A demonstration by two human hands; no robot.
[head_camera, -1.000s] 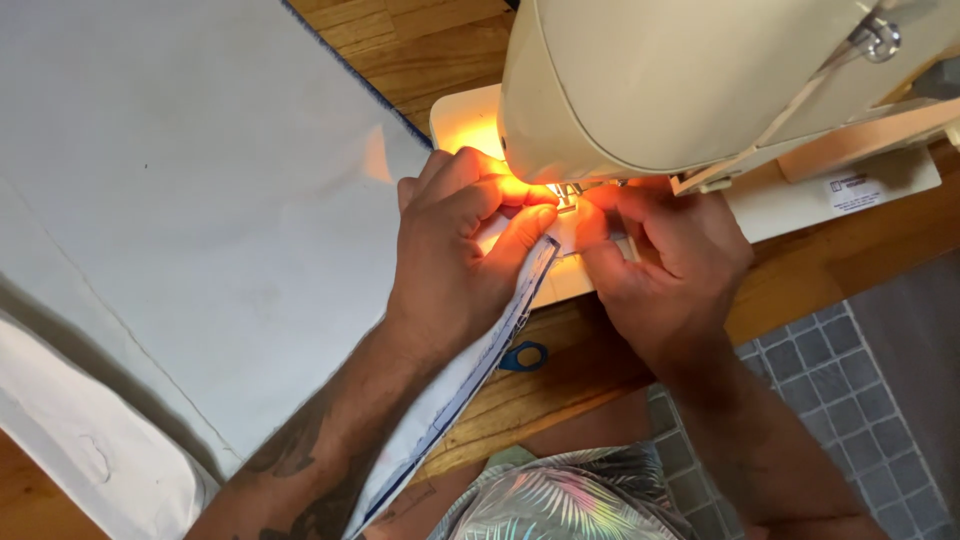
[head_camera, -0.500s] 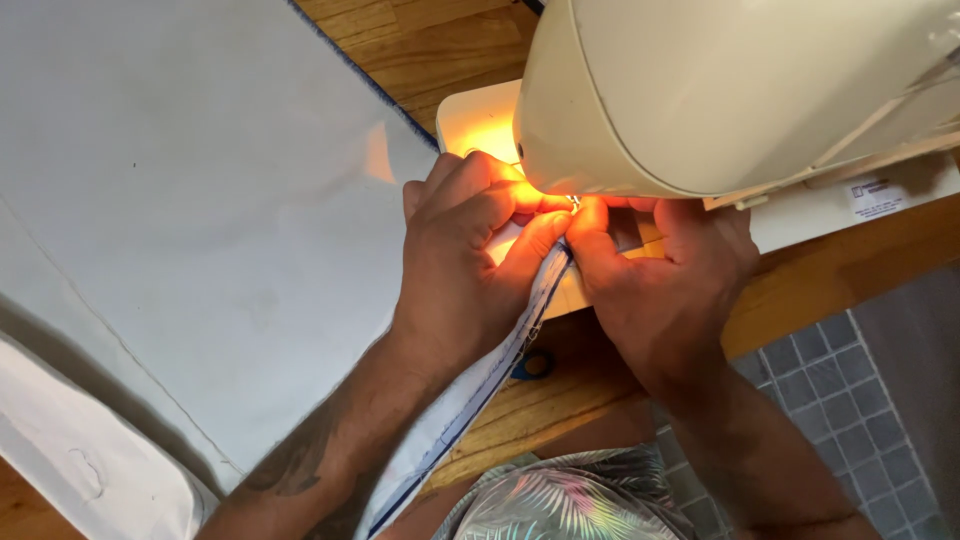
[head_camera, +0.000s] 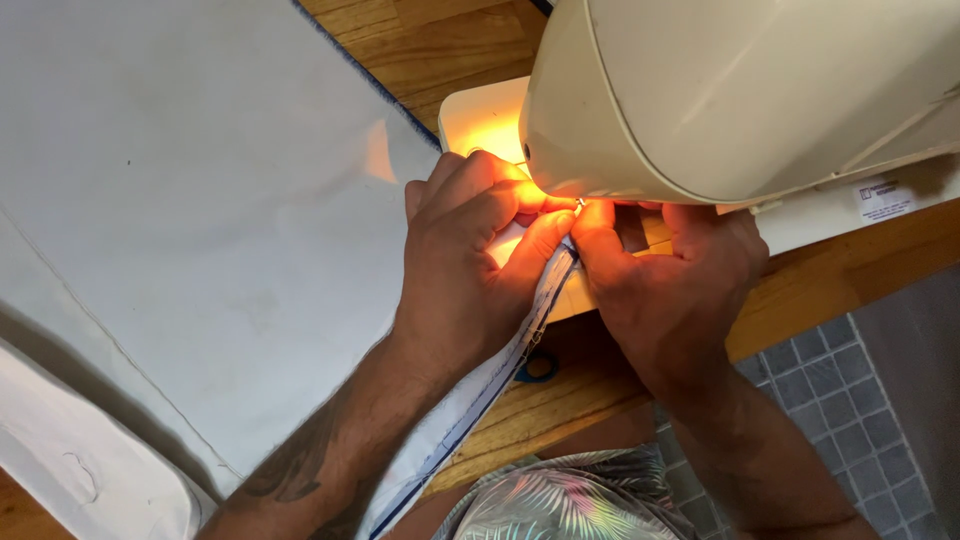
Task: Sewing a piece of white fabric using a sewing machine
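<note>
A cream sewing machine (head_camera: 740, 90) stands on a wooden table, its lamp glowing orange over the needle area. My left hand (head_camera: 470, 260) lies on a large sheet of white fabric (head_camera: 180, 220), fingers pinching the fabric's blue-trimmed edge (head_camera: 500, 365) right under the machine head. Beside it, my right hand (head_camera: 665, 275) pinches the same edge from the right, thumb and forefinger meeting the left fingers at the needle. The needle itself is hidden by the machine head and fingers.
The wooden table (head_camera: 440, 45) shows behind the fabric and along its near edge (head_camera: 830, 270). A blue scissor handle (head_camera: 535, 368) peeks out under the fabric edge. Grey tiled floor (head_camera: 840, 400) lies at the right. Patterned shorts (head_camera: 560, 500) are at the bottom.
The view has shifted closer, so the machine head covers more of the bed. Both hands have closed in tighter on the fabric edge at the needle.
</note>
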